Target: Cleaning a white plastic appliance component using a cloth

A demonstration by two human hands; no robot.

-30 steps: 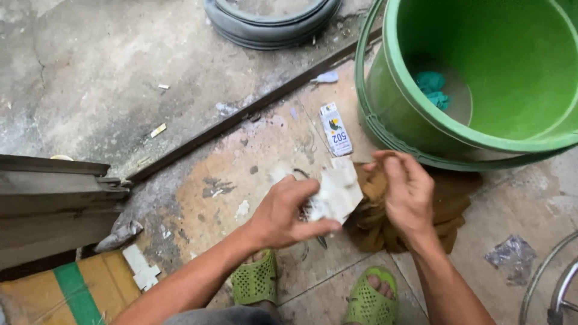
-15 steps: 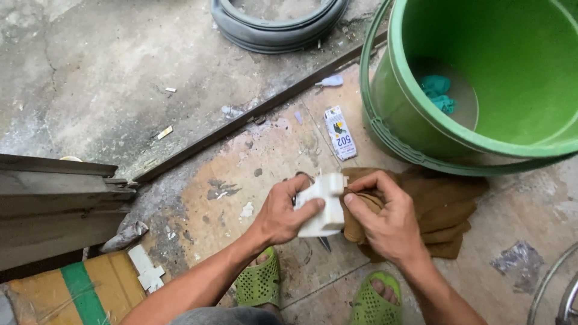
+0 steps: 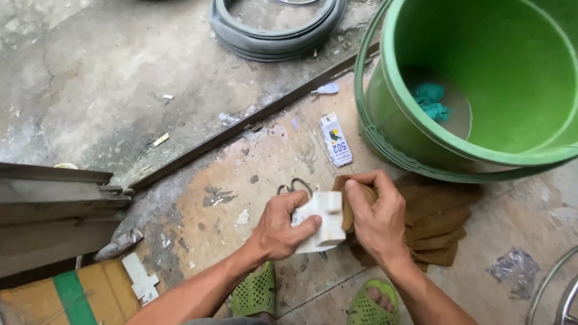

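Two hands meet over a white plastic part (image 3: 321, 221) low above the stained floor (image 3: 198, 198).
The left hand (image 3: 282, 227) grips the part from below and behind — fingers curled tight around it — while the right hand (image 3: 374, 215), closed on a bunched brown cloth (image 3: 435, 224), presses that cloth against the part's right side, just in front of a green tub (image 3: 397, 138).
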